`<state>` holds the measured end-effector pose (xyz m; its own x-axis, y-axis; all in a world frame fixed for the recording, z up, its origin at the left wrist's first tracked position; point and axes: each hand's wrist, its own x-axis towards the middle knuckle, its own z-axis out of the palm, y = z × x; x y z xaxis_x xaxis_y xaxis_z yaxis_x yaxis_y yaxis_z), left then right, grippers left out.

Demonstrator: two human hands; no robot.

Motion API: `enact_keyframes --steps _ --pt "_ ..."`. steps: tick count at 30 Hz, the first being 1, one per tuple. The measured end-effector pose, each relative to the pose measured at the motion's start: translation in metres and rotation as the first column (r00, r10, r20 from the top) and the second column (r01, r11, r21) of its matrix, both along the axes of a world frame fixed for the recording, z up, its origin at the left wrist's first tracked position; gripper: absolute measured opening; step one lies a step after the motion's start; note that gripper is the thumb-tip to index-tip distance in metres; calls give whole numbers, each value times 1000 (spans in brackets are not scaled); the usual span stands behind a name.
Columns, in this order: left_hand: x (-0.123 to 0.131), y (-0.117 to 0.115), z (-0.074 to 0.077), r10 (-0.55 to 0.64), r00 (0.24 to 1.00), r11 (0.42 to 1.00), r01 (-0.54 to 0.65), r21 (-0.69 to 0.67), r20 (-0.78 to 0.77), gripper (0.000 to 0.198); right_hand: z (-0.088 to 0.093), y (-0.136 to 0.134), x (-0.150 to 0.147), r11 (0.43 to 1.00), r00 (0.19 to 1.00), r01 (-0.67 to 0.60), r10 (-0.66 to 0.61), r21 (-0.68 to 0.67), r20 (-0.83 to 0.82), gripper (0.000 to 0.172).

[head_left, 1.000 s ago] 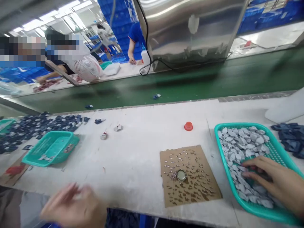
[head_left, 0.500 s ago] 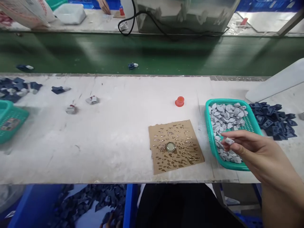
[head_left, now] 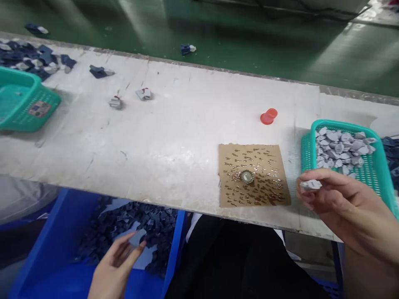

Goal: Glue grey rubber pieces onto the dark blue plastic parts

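Observation:
My left hand (head_left: 116,265) pinches a dark blue-grey plastic part (head_left: 137,237) above the blue bin (head_left: 62,232), which holds many similar dark parts (head_left: 162,220). On the right, my right hand (head_left: 339,199) holds a small light-grey plastic part (head_left: 311,185) between thumb and fingers. It is in front of the green basket (head_left: 307,151) of light-grey parts (head_left: 339,145). Left of that hand lies a brown cardboard piece (head_left: 224,162) covered in wet-looking brown drops, with a small round metal-rimmed cap (head_left: 247,177) on it.
A red plastic cup-like piece (head_left: 268,116) lies behind the cardboard. Two grey parts (head_left: 144,94) and a dark part with a light tip (head_left: 99,71) are on the white table (head_left: 174,137). Another green basket (head_left: 43,108) stands at left. A green belt (head_left: 224,54) runs behind.
The view has tilted down and shifted left. My left hand has risen from the bin's lower edge with the dark part. My right hand has moved left of the basket, still holding the light-grey part.

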<state>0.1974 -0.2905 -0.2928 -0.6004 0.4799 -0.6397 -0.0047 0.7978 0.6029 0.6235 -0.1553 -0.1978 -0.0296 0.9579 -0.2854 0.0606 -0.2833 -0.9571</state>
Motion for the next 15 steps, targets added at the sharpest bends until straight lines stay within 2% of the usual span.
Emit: enact_keyframes --steps 1,3,5,6,8,10,12,15 --pt "10 12 15 67 990 991 -80 105 125 49 -1 0 -1 999 997 -27 26 17 69 24" --pt "36 35 42 88 927 947 -191 258 365 44 -4 0 -6 990 942 -101 63 101 329 21" --pt "65 58 59 12 807 900 -266 344 591 43 -7 3 -15 932 777 -260 46 254 627 17" --pt "79 68 63 -60 716 881 -290 374 695 42 -10 5 -20 870 682 -364 6 333 731 14" --pt "103 86 64 -227 510 848 -316 427 829 33 -16 10 -30 723 564 -541 -67 430 823 12" --pt "121 99 59 -344 354 824 -331 460 870 18 -24 16 -38 621 510 -644 -86 446 856 16" --pt "133 108 54 -385 268 817 -345 461 883 11 -33 21 -42 573 456 -710 -68 409 887 17" --pt "143 113 49 -397 187 821 -367 438 899 16 -42 26 -42 525 393 -774 -41 354 919 19"
